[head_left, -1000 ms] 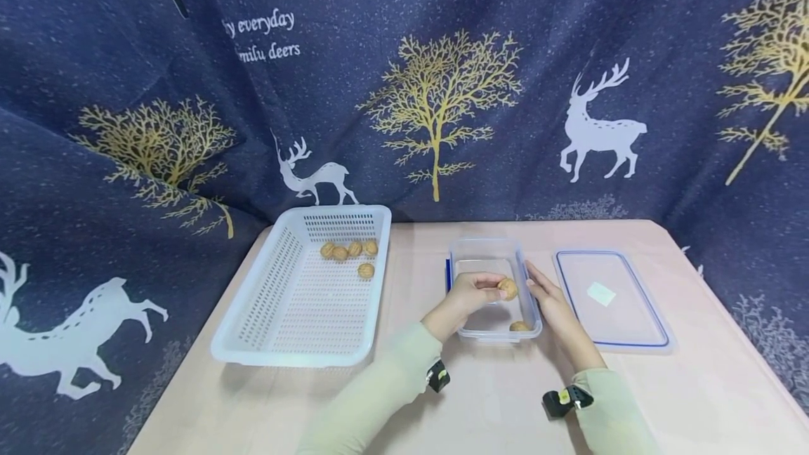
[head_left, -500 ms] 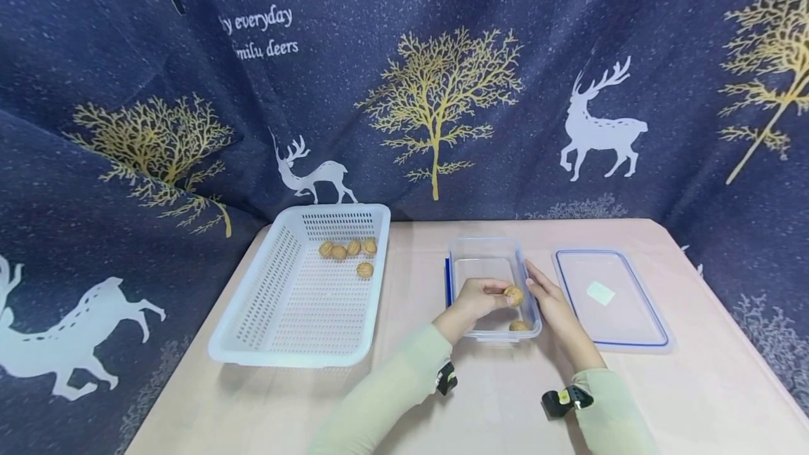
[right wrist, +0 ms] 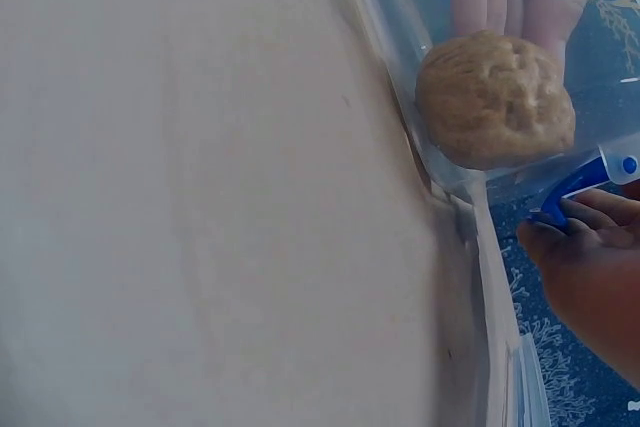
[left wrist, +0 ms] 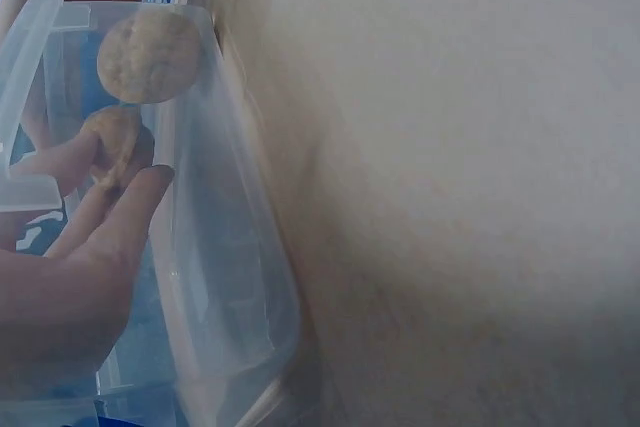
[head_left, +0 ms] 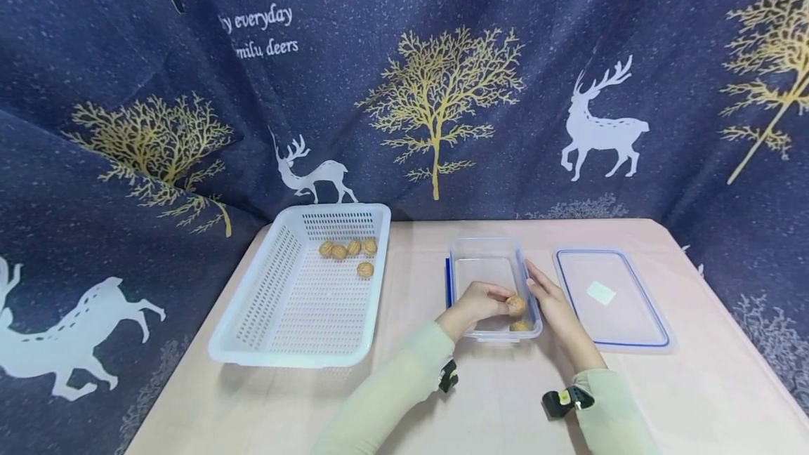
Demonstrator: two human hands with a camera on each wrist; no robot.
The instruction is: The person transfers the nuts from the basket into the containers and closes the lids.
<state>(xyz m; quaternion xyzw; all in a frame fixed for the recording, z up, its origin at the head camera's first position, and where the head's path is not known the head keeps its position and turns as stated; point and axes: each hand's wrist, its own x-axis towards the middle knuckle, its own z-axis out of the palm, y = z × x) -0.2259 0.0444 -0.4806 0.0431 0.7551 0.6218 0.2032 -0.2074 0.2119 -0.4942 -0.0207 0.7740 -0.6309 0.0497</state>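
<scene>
My left hand (head_left: 478, 305) reaches into the clear plastic box (head_left: 499, 335) and pinches a walnut (head_left: 517, 305) between thumb and fingers, low near the box's front right corner. A second walnut (head_left: 521, 326) lies in that corner, right beside the held one; the left wrist view shows both the held walnut (left wrist: 118, 137) and the lying walnut (left wrist: 150, 55) through the clear wall. Along the box's right side rests my right hand (head_left: 557, 306), fingers extended against the wall. In the right wrist view its fingertips are at a blue-edged side clasp (right wrist: 578, 189).
A white perforated basket (head_left: 287, 355) stands to the left, with several walnuts (head_left: 339, 252) toward its back right. Right of the box lies its blue-edged clear lid (head_left: 626, 314) with a pale sticker (head_left: 600, 293). A dark blue deer-print cloth (head_left: 505, 125) hangs behind the table.
My left hand has moved right and toward me, lowering the walnut to beside the one in the box's front corner. The right hand has stayed at the box's side.
</scene>
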